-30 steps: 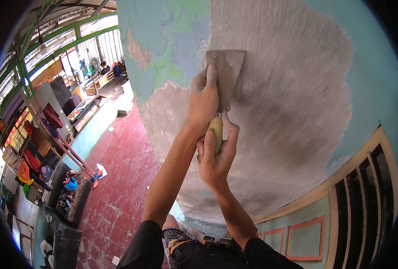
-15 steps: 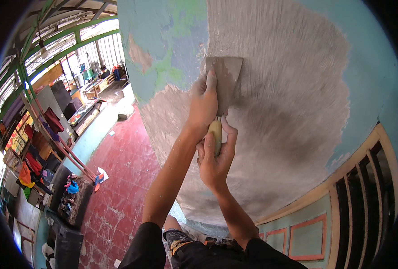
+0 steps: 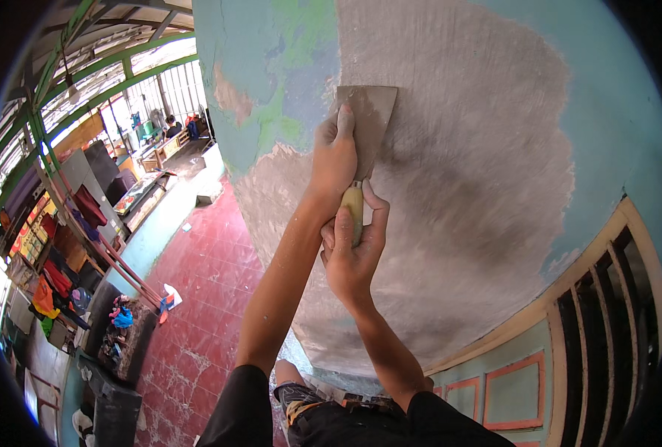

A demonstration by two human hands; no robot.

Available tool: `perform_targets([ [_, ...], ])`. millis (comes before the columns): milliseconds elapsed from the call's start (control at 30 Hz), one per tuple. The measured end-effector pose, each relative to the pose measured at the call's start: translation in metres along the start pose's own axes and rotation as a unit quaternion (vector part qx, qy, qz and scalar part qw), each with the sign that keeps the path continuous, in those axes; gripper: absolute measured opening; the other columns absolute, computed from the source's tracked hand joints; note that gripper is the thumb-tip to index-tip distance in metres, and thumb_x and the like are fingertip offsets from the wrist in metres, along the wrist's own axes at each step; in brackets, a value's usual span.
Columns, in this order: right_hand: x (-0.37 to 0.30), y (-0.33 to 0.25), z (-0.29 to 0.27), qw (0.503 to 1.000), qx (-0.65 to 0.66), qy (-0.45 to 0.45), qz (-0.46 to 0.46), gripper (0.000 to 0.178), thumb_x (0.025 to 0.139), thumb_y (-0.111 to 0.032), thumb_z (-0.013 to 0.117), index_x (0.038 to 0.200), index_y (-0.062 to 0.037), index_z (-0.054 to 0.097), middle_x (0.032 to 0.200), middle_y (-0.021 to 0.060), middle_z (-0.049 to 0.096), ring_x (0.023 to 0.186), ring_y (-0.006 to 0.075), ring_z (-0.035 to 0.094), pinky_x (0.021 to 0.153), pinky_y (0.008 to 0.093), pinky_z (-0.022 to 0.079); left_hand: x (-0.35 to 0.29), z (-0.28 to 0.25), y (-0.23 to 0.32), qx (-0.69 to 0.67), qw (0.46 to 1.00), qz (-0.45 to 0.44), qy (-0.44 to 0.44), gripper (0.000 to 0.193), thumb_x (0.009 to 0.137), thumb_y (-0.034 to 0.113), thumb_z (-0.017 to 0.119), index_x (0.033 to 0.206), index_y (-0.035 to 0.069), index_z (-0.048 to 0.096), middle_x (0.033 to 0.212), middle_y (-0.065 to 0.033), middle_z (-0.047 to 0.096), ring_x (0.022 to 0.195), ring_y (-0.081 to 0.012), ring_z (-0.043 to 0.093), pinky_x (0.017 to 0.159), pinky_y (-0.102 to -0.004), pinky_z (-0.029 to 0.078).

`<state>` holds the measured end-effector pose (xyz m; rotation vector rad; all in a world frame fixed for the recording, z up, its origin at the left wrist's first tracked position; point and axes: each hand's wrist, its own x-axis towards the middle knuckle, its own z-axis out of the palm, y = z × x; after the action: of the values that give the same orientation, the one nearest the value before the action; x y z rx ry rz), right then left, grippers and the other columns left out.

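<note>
Both my hands are on a scraper [image 3: 376, 123] whose wide, flat metal blade lies against the wall. With its thumb pressed on the left part of the blade, my left hand [image 3: 336, 153] grips the metal; its other fingers are mostly hidden. Lower down, my right hand [image 3: 355, 261] is closed round the yellowish handle [image 3: 353, 205]. Round the blade the wall [image 3: 473, 127] is bare and grey-brown, with darker smudges. Green and blue paint patches [image 3: 286, 74] border it at the upper left, light blue paint [image 3: 607, 112] at the right.
A cream-framed barred window [image 3: 603, 298] stands at the lower right beside pink-trimmed panels. Red floor tiles [image 3: 204, 298] stretch out at the left, with pale debris on them. Beyond are a dark bench [image 3: 107, 402], hanging clothes, furniture and a seated person [image 3: 172, 127] far back.
The scraper and both hands appear slightly higher and further left in the picture, but the wall has shifted left too. Both hands keep their grip.
</note>
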<state>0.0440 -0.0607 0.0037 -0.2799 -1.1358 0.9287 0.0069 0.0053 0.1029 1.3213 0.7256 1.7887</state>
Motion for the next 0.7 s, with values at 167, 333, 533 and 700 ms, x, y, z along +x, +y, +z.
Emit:
perform_targets([
  [167,-0.005,0.001,-0.004,1.000,-0.006,-0.008,-0.004,0.031,0.101,-0.014,0.043,0.131,-0.0119,0.034,0.064,-0.0040,0.043,0.054,-0.0002,0.039,0.044,0.0156,0.031,0.003,-0.006,-0.016,0.023,1.000,0.000,0.008,0.042,0.102,0.036,0.041,0.090,-0.001,0.058,0.064,-0.0023,0.053,0.049,-0.0084,0.047,0.041,-0.0258,0.037],
  [333,0.001,-0.002,0.003,0.999,0.046,0.007,0.018,0.032,0.100,-0.008,0.044,0.130,-0.0020,0.033,0.077,0.0012,0.046,0.060,0.0020,0.040,0.052,0.0187,0.035,0.003,-0.002,0.002,0.035,0.999,-0.005,0.015,0.044,0.102,0.037,0.042,0.093,-0.003,0.059,0.069,-0.0027,0.056,0.056,-0.0069,0.047,0.049,-0.0252,0.039],
  [533,0.006,0.001,0.005,0.999,-0.019,0.002,-0.027,0.033,0.101,-0.012,0.042,0.133,-0.0064,0.033,0.067,-0.0024,0.044,0.055,0.0017,0.038,0.047,0.0186,0.033,0.009,-0.001,0.002,0.058,0.997,0.032,0.039,0.046,0.102,0.038,0.043,0.099,-0.004,0.061,0.075,-0.0036,0.059,0.062,-0.0078,0.050,0.055,-0.0247,0.042],
  [700,0.002,0.002,0.004,0.999,-0.033,0.007,-0.030,0.034,0.101,-0.011,0.042,0.134,-0.0050,0.033,0.069,-0.0016,0.045,0.055,0.0020,0.039,0.048,0.0188,0.034,0.006,-0.009,-0.003,0.042,0.999,-0.026,0.008,0.046,0.102,0.037,0.042,0.099,-0.006,0.061,0.082,-0.0062,0.061,0.070,-0.0095,0.054,0.060,-0.0246,0.044],
])
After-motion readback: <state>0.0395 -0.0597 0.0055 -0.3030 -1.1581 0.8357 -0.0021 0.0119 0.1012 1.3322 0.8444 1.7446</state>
